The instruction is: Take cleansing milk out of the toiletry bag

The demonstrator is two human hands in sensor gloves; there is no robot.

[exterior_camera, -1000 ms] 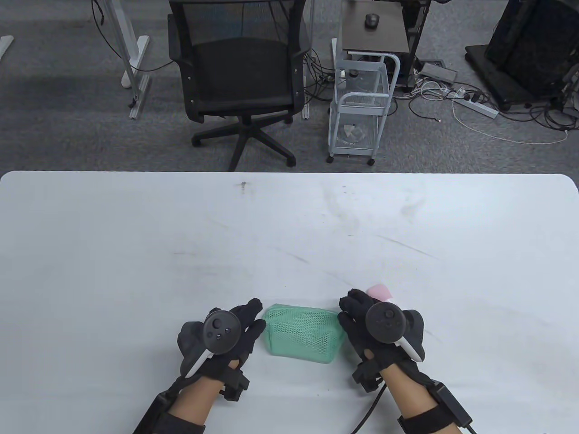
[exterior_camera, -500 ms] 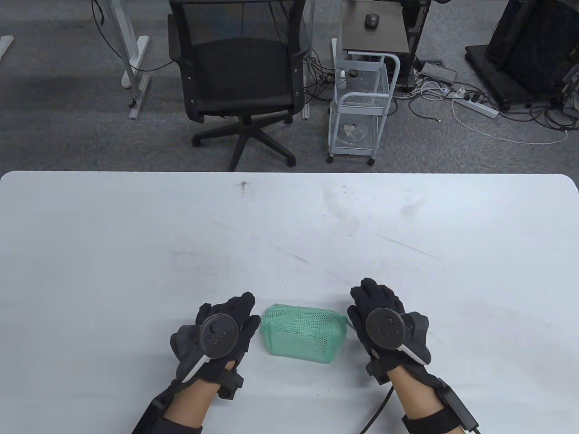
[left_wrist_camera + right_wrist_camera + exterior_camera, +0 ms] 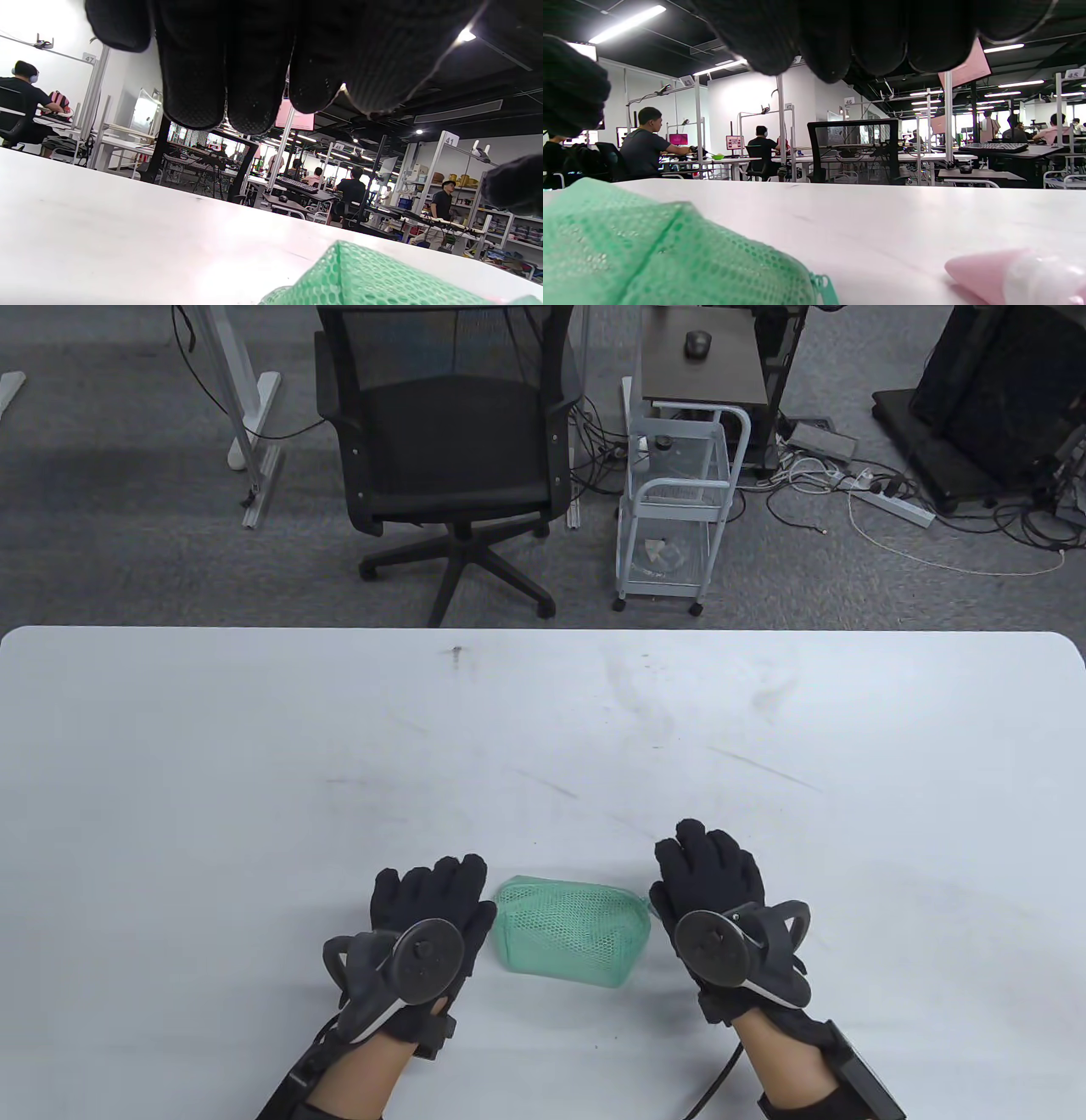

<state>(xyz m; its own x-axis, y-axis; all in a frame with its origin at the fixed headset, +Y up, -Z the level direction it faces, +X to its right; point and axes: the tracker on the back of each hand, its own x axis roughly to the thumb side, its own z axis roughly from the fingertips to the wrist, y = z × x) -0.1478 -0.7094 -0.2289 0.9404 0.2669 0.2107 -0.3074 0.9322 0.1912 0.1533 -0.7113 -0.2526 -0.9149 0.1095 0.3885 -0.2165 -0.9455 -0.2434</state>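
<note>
Pink tube [image 3: 1018,275] lies on the table [image 3: 254,780] under the spread, empty right hand [image 3: 721,908], right of the bag [image 3: 570,929]. It looks light, soft; hold its middle. Left hand [image 3: 424,933] is spread too.

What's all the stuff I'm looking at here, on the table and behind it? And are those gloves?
Toiletry bag: one, green mesh, near edge of the table, between the two hands.
Pink tube: one, pale pink, lying on the table right of the bag; seen only in the right wrist view, hidden under the right hand from above.
Table: one, white, scuffed.
Office chair: one, black, on the floor beyond the table.
Trolley: one, white wire, right of the chair.
Left hand: black sensor glove, fingers spread, touching nothing visible, left of the bag.
Right hand: black sensor glove, fingers spread, right of the bag, gripping nothing.
</note>
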